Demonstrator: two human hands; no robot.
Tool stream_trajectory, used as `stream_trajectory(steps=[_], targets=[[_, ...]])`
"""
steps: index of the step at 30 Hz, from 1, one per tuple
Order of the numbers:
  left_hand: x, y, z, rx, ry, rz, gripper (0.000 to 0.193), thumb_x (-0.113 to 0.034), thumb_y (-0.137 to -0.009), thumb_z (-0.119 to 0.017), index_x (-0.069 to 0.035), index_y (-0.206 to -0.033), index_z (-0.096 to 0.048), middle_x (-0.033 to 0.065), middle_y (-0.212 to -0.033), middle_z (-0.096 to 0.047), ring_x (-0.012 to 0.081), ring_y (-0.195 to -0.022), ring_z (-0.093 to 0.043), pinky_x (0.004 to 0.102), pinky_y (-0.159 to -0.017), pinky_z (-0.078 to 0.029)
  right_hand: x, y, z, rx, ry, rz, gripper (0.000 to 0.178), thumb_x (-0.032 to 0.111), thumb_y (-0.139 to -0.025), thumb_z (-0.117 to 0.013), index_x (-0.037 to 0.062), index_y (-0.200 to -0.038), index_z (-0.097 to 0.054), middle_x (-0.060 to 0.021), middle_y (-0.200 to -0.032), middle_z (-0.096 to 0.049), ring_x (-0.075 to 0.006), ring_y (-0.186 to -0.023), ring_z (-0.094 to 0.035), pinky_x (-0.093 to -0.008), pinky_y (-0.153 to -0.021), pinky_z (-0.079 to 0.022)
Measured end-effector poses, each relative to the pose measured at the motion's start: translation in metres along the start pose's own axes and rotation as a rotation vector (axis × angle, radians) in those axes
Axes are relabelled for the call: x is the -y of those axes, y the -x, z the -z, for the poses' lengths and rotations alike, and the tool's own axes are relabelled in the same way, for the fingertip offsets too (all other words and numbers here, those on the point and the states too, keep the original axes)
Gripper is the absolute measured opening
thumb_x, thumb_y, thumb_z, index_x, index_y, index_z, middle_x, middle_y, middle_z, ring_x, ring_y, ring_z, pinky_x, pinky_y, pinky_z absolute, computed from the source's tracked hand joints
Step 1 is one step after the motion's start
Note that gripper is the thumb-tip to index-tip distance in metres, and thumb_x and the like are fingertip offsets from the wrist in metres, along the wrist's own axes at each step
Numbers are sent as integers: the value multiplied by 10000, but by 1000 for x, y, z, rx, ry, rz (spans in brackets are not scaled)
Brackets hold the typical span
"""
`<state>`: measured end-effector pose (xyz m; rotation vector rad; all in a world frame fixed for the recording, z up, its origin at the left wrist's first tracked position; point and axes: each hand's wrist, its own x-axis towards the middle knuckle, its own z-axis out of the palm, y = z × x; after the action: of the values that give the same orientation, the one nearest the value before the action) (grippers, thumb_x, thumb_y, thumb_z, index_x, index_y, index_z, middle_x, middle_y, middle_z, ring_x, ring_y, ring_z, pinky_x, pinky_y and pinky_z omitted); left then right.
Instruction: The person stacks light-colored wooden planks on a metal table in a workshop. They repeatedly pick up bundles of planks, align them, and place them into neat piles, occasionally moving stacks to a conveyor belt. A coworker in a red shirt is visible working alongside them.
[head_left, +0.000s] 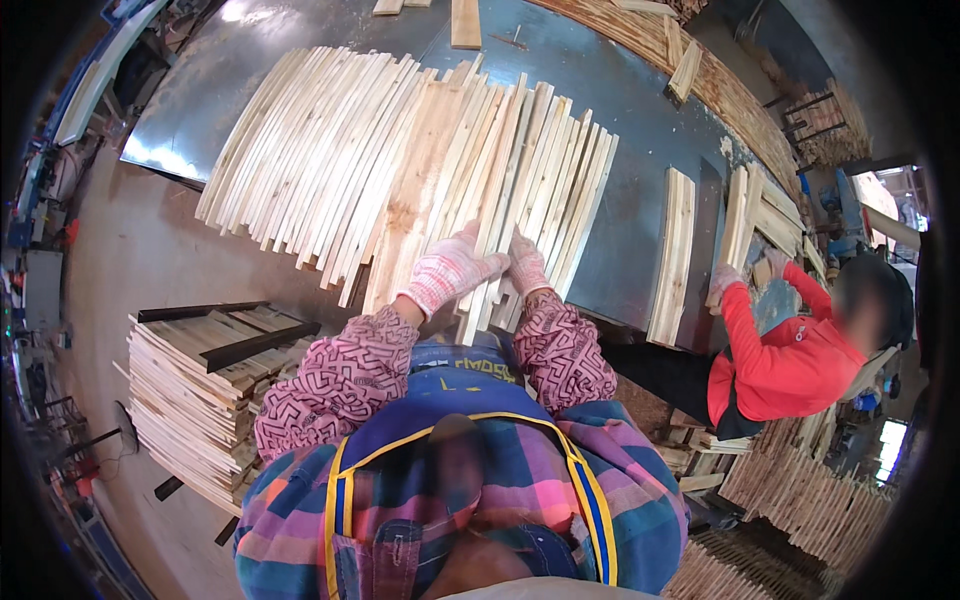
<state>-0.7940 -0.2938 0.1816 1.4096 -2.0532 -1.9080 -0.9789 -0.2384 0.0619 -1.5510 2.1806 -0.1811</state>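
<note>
Many thin, pale wooden strips (330,150) lie side by side in a wide row on a dark metal table. In a white-and-pink knit glove, my left hand (448,272) is closed at the near ends of the strips right of the row's middle, its thumb across a wooden strip (470,325) that sticks out toward me. My right hand (527,265), gloved alike, closes on the near ends of strips just to the right. The fingertips are partly hidden among the wood. A wider board (405,205) lies left of my left hand.
On the table (640,140), a short bundle of strips (672,255) lies to the right. A co-worker in red (790,365) handles wood at far right. A strip stack (190,410) with dark bars stands at lower left. Loose wood pieces (465,22) lie at the far side.
</note>
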Motion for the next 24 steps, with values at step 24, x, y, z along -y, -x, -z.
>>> stream_trajectory(steps=[24], targets=[[58, -23, 58, -469, 15, 74, 952, -289, -691, -807, -84, -1526, -396, 204, -1463, -478, 348, -1384, -424, 384, -1126, -391, 65, 6, 61, -6, -392, -429, 881, 560, -852, -714, -61, -1420, -454, -311, -1277, -614, -440, -1229, -582, -443, -1049, -456]])
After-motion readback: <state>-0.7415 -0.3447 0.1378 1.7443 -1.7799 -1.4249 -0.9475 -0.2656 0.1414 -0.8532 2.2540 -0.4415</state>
